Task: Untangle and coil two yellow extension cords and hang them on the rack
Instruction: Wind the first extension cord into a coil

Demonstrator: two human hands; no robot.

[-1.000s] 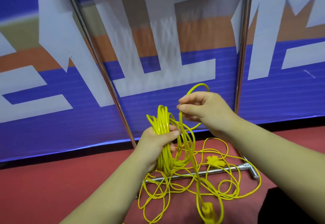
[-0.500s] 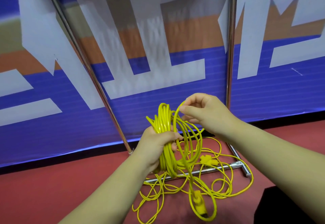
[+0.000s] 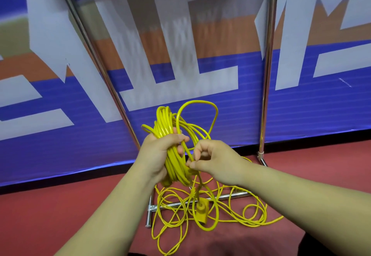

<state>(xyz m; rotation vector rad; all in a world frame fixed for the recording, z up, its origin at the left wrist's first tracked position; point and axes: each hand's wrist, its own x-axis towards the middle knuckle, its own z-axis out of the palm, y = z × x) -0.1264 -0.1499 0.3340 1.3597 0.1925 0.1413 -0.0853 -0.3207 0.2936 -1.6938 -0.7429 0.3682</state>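
Observation:
My left hand (image 3: 158, 155) grips a coil of yellow extension cord (image 3: 166, 123), held upright at mid-frame. My right hand (image 3: 212, 161) pinches a strand of the same cord just right of the coil, near its lower part. One wide loop (image 3: 198, 103) arcs above both hands. A yellow socket end (image 3: 201, 211) hangs below my right hand. More yellow cord (image 3: 251, 213) lies in loose tangled loops on the red floor, around the rack's base bar (image 3: 200, 201). Whether that floor cord is a second cord I cannot tell.
Two chrome rack poles rise behind my hands, a slanted one (image 3: 96, 60) on the left and an upright one (image 3: 268, 71) on the right. A blue, orange and white banner (image 3: 321, 105) covers the wall. Red floor (image 3: 50, 211) spreads below.
My right hand has dropped from above the coil to its lower right side, laying another loop onto it. The socket end has risen off the floor. The camera view shifted slightly right.

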